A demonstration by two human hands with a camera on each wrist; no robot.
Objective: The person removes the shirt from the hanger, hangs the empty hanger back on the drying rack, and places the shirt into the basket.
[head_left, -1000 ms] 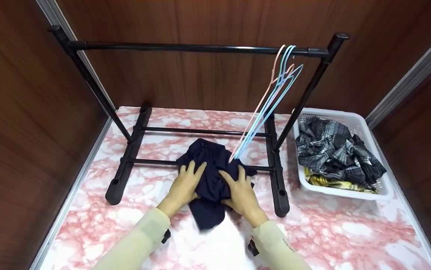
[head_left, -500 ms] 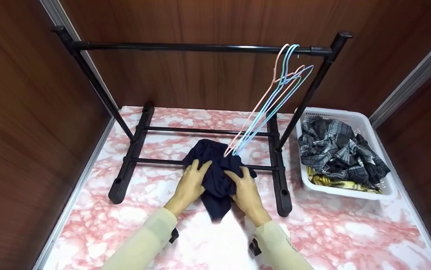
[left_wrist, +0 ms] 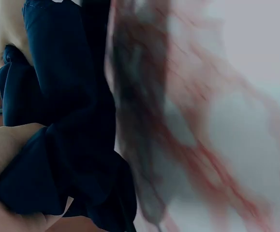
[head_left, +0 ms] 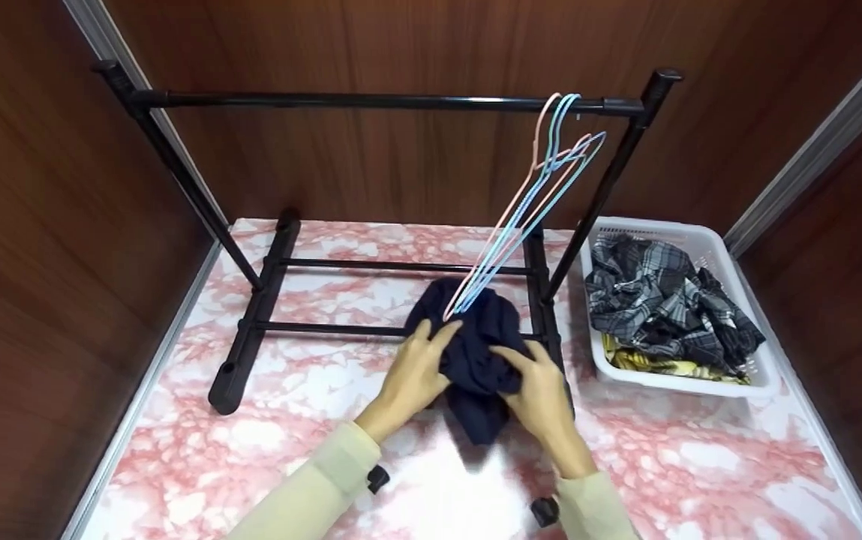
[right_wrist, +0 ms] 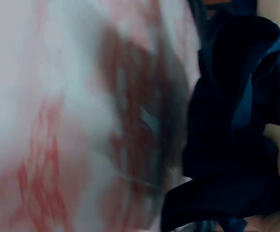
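Navy garment (head_left: pixel 476 352), bunched on tabletop (head_left: pixel 310 390): left hand (head_left: pixel 412 371) and right hand (head_left: pixel 543 390) fingers curled, gripping cloth between them; gathering step, apparently.

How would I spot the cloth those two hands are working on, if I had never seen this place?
Find the black rack standing on the pink marbled table. At its base, below the pastel hangers, lies a bunched navy cloth gripped by the left hand and right hand. It is plain dark blue, unlike the plaid clothes in the white basket.
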